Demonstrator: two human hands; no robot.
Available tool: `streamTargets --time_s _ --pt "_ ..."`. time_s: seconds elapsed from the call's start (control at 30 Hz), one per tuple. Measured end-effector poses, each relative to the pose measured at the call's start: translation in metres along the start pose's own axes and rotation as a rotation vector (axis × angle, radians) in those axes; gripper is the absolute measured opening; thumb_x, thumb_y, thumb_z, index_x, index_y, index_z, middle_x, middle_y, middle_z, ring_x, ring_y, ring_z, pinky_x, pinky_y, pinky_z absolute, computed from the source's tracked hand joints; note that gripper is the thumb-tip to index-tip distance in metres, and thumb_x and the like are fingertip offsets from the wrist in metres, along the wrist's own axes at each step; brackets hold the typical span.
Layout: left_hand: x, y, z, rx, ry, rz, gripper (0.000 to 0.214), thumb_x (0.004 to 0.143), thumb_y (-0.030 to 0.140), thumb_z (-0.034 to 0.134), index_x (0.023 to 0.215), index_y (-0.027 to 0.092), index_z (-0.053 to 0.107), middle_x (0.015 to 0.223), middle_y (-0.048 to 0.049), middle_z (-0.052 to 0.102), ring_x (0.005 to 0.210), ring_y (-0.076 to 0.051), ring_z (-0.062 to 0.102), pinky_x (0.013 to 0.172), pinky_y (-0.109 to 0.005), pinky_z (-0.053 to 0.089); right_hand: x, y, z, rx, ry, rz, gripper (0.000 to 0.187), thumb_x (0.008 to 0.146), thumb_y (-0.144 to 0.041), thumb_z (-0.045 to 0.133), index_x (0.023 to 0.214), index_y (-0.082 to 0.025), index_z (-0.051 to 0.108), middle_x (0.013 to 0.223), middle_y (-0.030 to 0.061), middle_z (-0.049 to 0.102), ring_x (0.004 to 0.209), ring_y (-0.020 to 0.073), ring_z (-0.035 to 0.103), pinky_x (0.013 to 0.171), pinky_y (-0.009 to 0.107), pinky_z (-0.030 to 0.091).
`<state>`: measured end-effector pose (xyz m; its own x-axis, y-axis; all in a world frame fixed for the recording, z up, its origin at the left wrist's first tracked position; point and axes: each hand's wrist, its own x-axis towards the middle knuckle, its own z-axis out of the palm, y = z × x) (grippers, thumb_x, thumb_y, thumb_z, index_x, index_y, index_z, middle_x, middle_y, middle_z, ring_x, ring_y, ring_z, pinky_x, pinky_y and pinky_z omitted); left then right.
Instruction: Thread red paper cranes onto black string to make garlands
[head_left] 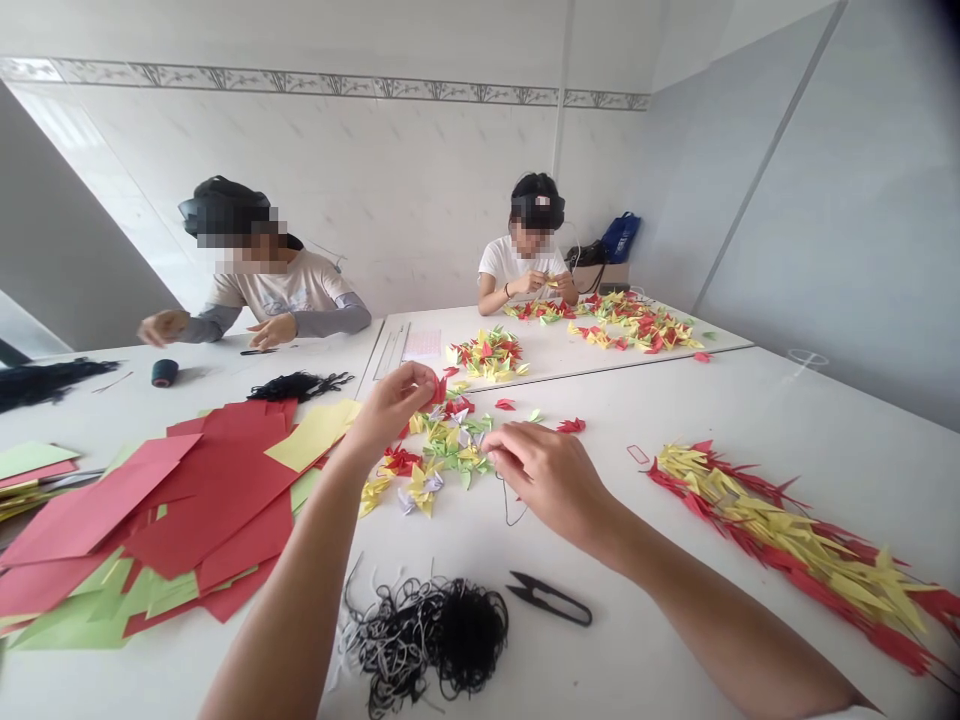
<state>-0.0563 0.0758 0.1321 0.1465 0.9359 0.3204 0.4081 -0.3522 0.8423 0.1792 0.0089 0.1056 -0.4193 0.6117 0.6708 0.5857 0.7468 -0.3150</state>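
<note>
the left hand is raised just above the white desk, its fingers pinched together on a small red folded paper piece. it hangs over the far edge of a loose pile of folded paper pieces in yellow, green, red and white, which lies in the middle of the desk between the two hands.

the right hand rests low at the right edge of that pile, knuckles up. its fingers are closed together on a thin black thread, which drops in a small loop onto the desk just under the hand.

near the front edge, between the forearms, lie a tangled heap of black thread and, just to its right, black thread snips, flat and apart from both hands. to the left, flat paper sheets in red, yellow and green overlap in a broad spread. to the right, a long string of red and yellow folded pieces runs slantwise towards the near corner.

across the desk, one person leans forward on the left with both hands down near a black spool, and a second person sits further back with hands together over more heaps of coloured folded paper.
</note>
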Motion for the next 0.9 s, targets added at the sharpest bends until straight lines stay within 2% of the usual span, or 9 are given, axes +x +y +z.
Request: streamTargets --time_s 0.07,0.17,0.23,0.37,0.53,0.9 --pt "-0.008 0.021 0.014 -0.268 -0.030 0.030 0.018 0.092 0.036 0.061 0.088 0.019 0.056 0.073 0.0010 0.060 0.067 -0.011 0.056 0.067 -0.023 0.045 0.002 0.000 -0.002 0.043 0.074 0.001 0.015 0.098 -0.012 0.052 0.094 -0.020 0.064 0.081 0.0007 0.069 0.072 0.0126 0.063 0.060 0.022 0.044" --pt "-0.019 0.040 0.032 -0.473 -0.045 -0.012 0.016 0.090 0.032 0.066 0.089 0.019 0.057 0.075 0.0013 0.062 0.066 -0.009 0.058 0.068 -0.021 0.046 0.003 0.000 -0.004 0.094 0.176 -0.036 0.018 0.098 -0.011 0.050 0.103 -0.020 0.064 0.085 0.0030 0.069 0.077 0.0144 0.064 0.067 0.024 0.049" --pt "-0.024 0.044 0.038 -0.587 -0.060 -0.060 0.015 0.088 0.030 0.068 0.089 0.019 0.057 0.074 0.0023 0.062 0.065 -0.009 0.060 0.069 -0.021 0.048 0.004 0.000 -0.005 0.112 0.226 -0.065 0.019 0.098 -0.010 0.049 0.105 -0.020 0.064 0.087 0.0039 0.068 0.080 0.0156 0.064 0.070 0.025 0.051" --pt "-0.026 0.046 0.042 -0.812 -0.092 -0.130 0.017 0.086 0.030 0.071 0.087 0.019 0.057 0.073 0.0043 0.060 0.061 -0.007 0.058 0.067 -0.020 0.048 0.004 0.002 -0.009 0.130 0.268 -0.068 0.019 0.097 -0.010 0.048 0.098 -0.020 0.064 0.086 0.0038 0.065 0.080 0.0160 0.061 0.071 0.027 0.050" --pt "-0.027 0.049 0.045 -0.856 -0.092 -0.136 0.019 0.086 0.029 0.073 0.085 0.018 0.057 0.075 0.0040 0.059 0.062 -0.007 0.059 0.065 -0.018 0.048 0.004 0.002 -0.015 0.152 0.307 -0.040 0.015 0.096 -0.011 0.050 0.093 -0.020 0.061 0.078 0.0008 0.060 0.071 0.0144 0.056 0.068 0.026 0.047" --pt "-0.031 0.050 0.048 -0.803 -0.097 -0.102 0.017 0.087 0.029 0.072 0.088 0.018 0.059 0.073 0.0031 0.058 0.064 -0.008 0.058 0.067 -0.019 0.048 0.005 0.000 -0.018 0.156 0.318 -0.058 0.015 0.096 -0.010 0.051 0.091 -0.021 0.061 0.074 0.0004 0.058 0.069 0.0145 0.054 0.065 0.027 0.044"
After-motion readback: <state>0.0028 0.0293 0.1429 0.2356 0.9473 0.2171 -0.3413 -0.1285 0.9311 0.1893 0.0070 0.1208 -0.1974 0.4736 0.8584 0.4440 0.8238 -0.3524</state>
